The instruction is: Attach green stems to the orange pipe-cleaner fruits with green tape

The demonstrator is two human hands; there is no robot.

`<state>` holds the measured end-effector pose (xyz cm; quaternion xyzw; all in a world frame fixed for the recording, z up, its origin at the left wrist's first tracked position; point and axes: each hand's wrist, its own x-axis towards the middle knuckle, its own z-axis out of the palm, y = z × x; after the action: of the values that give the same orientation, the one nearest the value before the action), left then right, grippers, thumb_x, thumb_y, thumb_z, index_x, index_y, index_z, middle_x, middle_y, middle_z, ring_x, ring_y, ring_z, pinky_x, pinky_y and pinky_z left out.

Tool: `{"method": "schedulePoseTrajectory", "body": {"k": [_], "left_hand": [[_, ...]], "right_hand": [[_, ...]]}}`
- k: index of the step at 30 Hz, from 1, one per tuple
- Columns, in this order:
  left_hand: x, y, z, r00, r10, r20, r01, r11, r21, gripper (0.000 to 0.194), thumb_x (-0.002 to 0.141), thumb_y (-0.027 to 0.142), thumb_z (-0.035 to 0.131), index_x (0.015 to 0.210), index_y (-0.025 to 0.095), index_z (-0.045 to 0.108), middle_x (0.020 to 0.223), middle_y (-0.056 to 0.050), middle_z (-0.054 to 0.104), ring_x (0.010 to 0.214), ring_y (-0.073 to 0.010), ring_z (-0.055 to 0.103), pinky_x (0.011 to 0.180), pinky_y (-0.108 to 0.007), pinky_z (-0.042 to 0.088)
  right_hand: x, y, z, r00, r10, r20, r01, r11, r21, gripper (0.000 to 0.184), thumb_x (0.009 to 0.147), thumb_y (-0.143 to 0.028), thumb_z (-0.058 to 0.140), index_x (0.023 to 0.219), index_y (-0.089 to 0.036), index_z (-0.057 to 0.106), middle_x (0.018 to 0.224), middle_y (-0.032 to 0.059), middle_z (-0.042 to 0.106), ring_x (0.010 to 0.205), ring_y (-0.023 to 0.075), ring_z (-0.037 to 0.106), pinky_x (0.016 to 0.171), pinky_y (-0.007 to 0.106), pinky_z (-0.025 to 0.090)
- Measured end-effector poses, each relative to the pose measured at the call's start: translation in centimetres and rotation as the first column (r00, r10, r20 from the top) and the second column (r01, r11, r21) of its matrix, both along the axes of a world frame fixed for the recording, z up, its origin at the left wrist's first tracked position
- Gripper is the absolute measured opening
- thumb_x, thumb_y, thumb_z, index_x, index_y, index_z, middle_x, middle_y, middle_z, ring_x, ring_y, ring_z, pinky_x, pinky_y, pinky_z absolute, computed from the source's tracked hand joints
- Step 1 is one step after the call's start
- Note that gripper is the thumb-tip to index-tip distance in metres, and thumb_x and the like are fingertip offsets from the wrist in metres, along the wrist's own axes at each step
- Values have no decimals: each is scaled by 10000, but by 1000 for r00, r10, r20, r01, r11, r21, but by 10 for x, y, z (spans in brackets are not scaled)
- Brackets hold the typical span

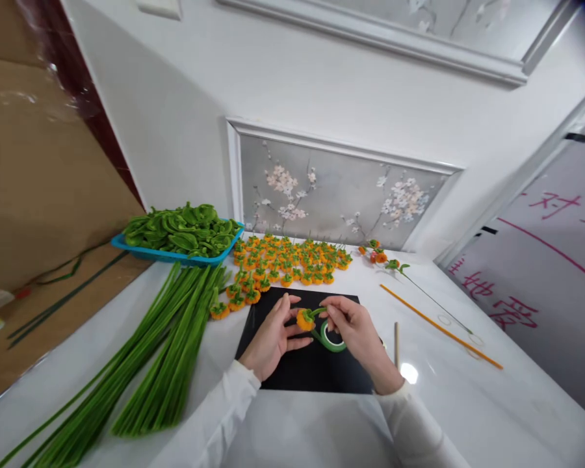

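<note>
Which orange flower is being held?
The orange flower over the black mat, its green stem pinched by the right hand; the others lie on the white table.

Held flower [305, 320] orange, green; tape [334, 347] green; mat [292, 372] black; tray [190, 260] blue; panel [334, 188] grey, blossom-patterned.

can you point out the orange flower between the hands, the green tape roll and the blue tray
Orange flower [305, 320]: head view, on the orange bloom
Green tape roll [333, 348]: head view, on the lower green rim
Blue tray [199, 261]: head view, on the front wall
</note>
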<state>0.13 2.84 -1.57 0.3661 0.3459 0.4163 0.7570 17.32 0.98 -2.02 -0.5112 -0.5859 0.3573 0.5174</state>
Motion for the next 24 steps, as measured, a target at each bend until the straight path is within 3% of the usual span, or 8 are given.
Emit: {"method": "schedulePoseTrajectory", "body": {"k": [3, 8, 12, 15, 17, 21, 24], "left_hand": [[5, -5, 3, 994, -79, -79, 89, 988, 124, 326, 806, 423, 606, 1066, 253, 507, 1019, -29, 602, 917, -185, 643, 780, -330, 530], [14, -3, -10, 954, 28, -299, 96, 915, 392, 250, 760, 291, 649, 969, 174, 580, 969, -39, 633, 914, -183, 634, 864, -324, 503], [14, -1, -13, 880, 183, -438, 136, 786, 604, 268, 801, 250, 579, 1061, 200, 621, 1061, -64, 617, 978, -210, 609, 876, -323, 495], [12, -4, -7, 798, 292, -527, 239, 649, 722, 275, 833, 212, 519, 1078, 224, 643, 1053, -72, 585, 918, -197, 599, 778, -285, 504], [11, -7, -2, 757, 331, -564, 284, 610, 740, 272, 846, 208, 492, 1067, 229, 649, 1019, -71, 561, 823, -176, 598, 684, -263, 503], [9, -9, 1, 762, 292, -579, 297, 636, 712, 216, 850, 216, 471, 967, 210, 652, 1010, -66, 531, 701, -136, 600, 636, -250, 509], [9, -8, 0, 789, 267, -553, 257, 675, 692, 157, 830, 233, 500, 905, 189, 631, 976, -57, 540, 646, -126, 609, 612, -249, 518]], "right_hand": [[5, -8, -3, 999, -13, 36, 13, 1000, 11, 200, 853, -318, 507, 930, -177, 626, 733, 33, 661, 538, 124, 529, 502, 224, 413], [6, -18, -1, 961, -86, 264, 44, 986, 164, 202, 860, -232, 459, 957, -203, 634, 742, 21, 670, 595, 144, 586, 576, 238, 449], [5, -22, 5, 832, -206, 515, 66, 958, 277, 263, 827, -148, 442, 984, -223, 640, 739, 20, 666, 636, 155, 602, 609, 239, 437], [3, -24, 8, 769, -243, 591, 55, 947, 317, 289, 802, -119, 447, 1000, -226, 629, 772, 26, 668, 688, 161, 607, 622, 233, 426], [2, -25, 8, 757, -240, 607, 43, 946, 321, 292, 797, -113, 446, 1008, -222, 616, 752, 23, 657, 670, 158, 596, 611, 229, 415], [2, -28, 8, 841, -155, 519, 9, 962, 273, 275, 802, -115, 453, 1033, -196, 580, 604, -26, 574, 532, 125, 520, 537, 212, 392], [3, -29, 10, 898, -68, 435, -48, 967, 250, 225, 838, -150, 467, 1013, -192, 602, 637, -23, 579, 535, 112, 512, 531, 206, 406]]}}
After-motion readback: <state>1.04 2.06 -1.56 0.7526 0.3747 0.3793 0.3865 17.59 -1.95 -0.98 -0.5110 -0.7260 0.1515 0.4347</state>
